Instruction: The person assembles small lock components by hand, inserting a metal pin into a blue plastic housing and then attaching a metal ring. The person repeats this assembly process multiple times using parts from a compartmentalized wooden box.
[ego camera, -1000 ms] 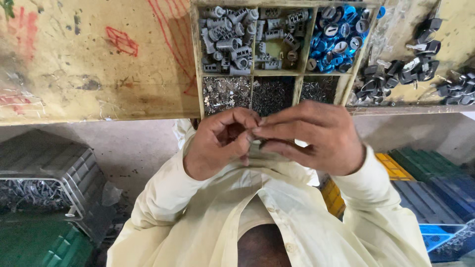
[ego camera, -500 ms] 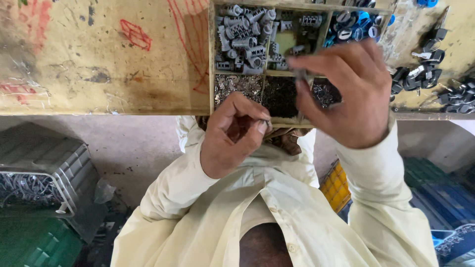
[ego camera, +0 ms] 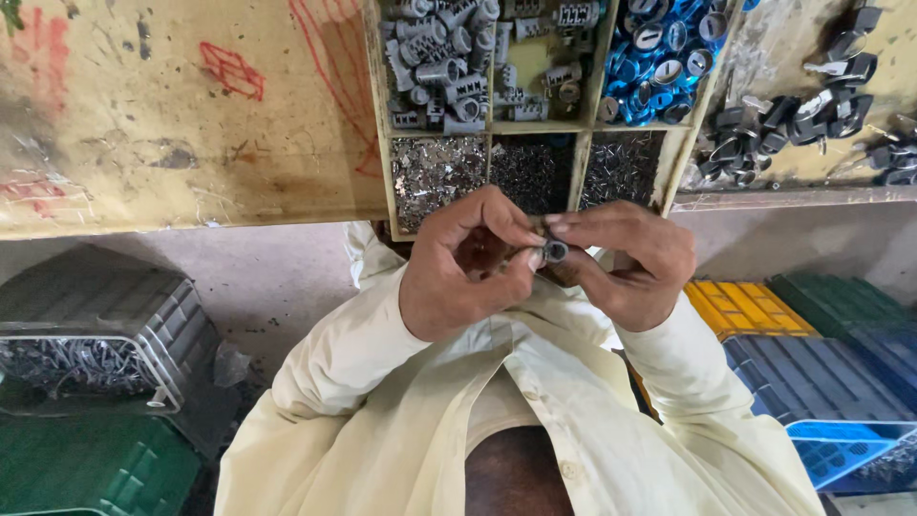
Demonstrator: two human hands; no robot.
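**Two hands pinched a small metal cylinder below the parts tray**

The left hand was curled nearly closed, its thumb and forefinger pinching a small grey metal cylinder with a dark round end. The right hand met it from the other side, its fingers bent and its fingertips touching the top of the same cylinder, so both hands gripped the one part between them. The cylinder sat in the air just in front of the edge of the worn, paint-marked wooden tabletop, over the person's cream long-sleeved shirt.

Just above the hands a wooden divided tray lay on the tabletop. Its upper left compartment held a heap of grey ribbed metal cylinders, and the compartment beside it held shiny blue round caps. The three lower compartments, nearest the hands, were filled with tiny silvery metal pieces, too small to make out singly. To the right of the tray, loose black and silver parts lay scattered on the tabletop.

Below the tabletop, on the left, stood a grey plastic crate of thin metal pieces with a green plastic crate next to it. On the right lay yellow, green and blue plastic crates, side by side.
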